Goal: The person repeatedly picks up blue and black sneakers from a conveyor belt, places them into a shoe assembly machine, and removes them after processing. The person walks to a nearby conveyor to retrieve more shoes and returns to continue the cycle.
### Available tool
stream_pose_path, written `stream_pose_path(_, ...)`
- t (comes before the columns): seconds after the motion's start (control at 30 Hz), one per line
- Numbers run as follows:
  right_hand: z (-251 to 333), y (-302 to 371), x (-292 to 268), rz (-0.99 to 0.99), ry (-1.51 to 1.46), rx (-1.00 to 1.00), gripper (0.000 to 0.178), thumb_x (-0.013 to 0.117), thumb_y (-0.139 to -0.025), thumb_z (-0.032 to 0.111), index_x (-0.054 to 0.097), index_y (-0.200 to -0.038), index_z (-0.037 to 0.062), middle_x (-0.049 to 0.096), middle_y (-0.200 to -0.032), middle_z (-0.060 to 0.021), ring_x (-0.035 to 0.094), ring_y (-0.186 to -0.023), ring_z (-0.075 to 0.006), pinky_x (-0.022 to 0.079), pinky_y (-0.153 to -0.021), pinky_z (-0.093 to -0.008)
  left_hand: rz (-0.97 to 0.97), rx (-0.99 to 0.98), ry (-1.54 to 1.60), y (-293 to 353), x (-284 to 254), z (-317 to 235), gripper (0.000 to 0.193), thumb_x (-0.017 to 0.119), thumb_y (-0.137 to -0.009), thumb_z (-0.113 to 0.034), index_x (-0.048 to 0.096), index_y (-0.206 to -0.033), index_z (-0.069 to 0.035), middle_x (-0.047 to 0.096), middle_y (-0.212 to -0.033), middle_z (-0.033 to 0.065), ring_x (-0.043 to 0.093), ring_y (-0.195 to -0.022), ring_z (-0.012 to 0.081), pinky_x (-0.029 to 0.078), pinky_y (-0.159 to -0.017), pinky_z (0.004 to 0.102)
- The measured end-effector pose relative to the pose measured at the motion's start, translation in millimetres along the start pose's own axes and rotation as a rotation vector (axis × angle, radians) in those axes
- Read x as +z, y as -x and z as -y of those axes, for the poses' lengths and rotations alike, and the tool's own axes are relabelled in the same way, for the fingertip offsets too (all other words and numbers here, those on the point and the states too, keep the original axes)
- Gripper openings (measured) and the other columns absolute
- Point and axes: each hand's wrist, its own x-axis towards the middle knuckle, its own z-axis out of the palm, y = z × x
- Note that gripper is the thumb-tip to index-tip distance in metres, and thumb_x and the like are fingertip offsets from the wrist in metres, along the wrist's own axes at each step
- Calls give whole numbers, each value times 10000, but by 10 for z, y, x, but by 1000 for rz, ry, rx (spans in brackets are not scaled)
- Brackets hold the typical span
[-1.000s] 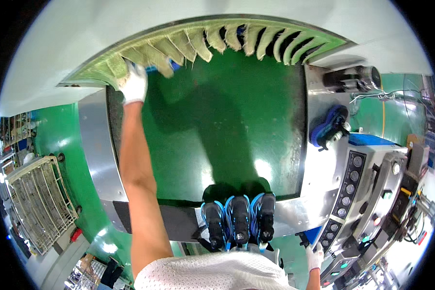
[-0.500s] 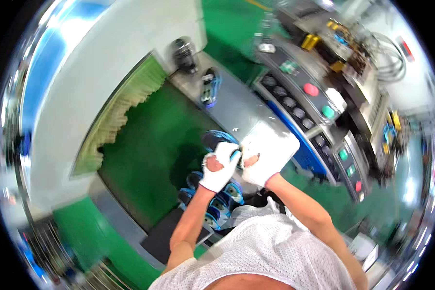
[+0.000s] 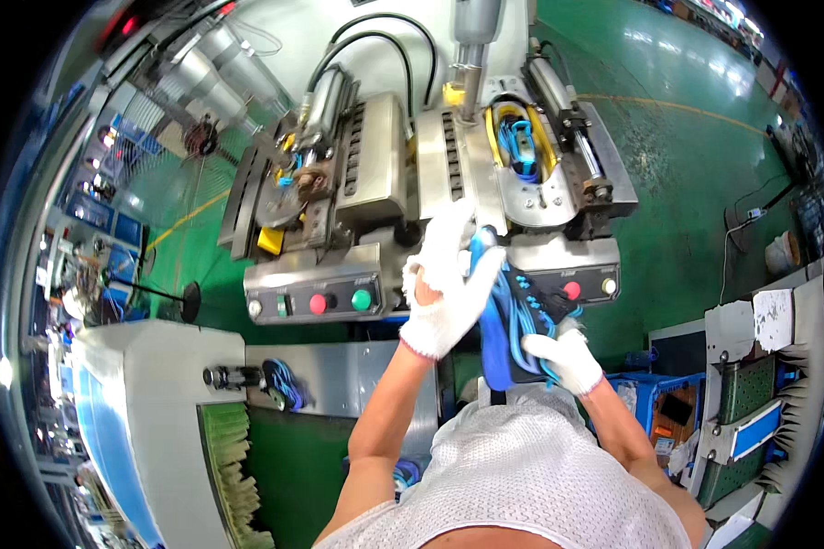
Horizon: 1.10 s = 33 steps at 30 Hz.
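A blue and black shoe (image 3: 513,320) with light-blue laces or cords hangs tilted in front of my body, before a two-station metal machine (image 3: 462,174). My left hand (image 3: 447,288), in a white glove with a bare patch showing, has one end of the shoe between its thumb and its outstretched fingers. Its fingertips are blurred and overlap the machine's front. Lower down, my right hand (image 3: 566,359), also gloved, grips the shoe's other end by its side. Another blue-laced shoe (image 3: 523,151) sits in the machine's right-hand yellow-edged holder.
Control panels with coloured buttons (image 3: 313,297) line the machine's front. At lower left, a grey conveyor (image 3: 343,366) carries a dark shoe (image 3: 284,384) beside a white housing with a green fringe (image 3: 224,457). A blue crate (image 3: 650,393) and a cart (image 3: 751,403) stand at right.
My view has swung from the conveyor to the machine, which now lies straight ahead. My hands, close together over the conveyor before, are farther apart with the shoe between them.
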Motion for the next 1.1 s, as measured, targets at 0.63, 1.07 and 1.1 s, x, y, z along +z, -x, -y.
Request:
stream_pose_path(0.63,-198,370,-1407,-504,575,-289,488,599,-619,-84,662,-1078,71,602,-933,-224,577,-863,-409,465,-811,-465,223,-554,62,-2823,2591,2163,289,786,-760,-198,719,-898,46,748,-882,140,719,-752,213,570,-721,335)
stream_pose_path(1.07,1530,-2687,-1207,-131,-158,-61,386,794,-834,193,622,-1110,-15,696,-989,-120,686,-822,-185,574,-701,-343,370,-839,203,-11,-132,978,575,785,-804,-320,632,-1263,-8,718,-1094,157,680,-989,259,524,-921,369)
stream_pose_path(1.1,1604,-3111,-1244,-136,-29,10,413,803,-815,206,627,-1112,-20,701,-1023,-133,692,-839,-199,585,-742,-373,438,-943,-98,272,-307,915,552,790,-803,-295,647,-1250,-4,720,-1105,145,678,-986,240,526,-910,360)
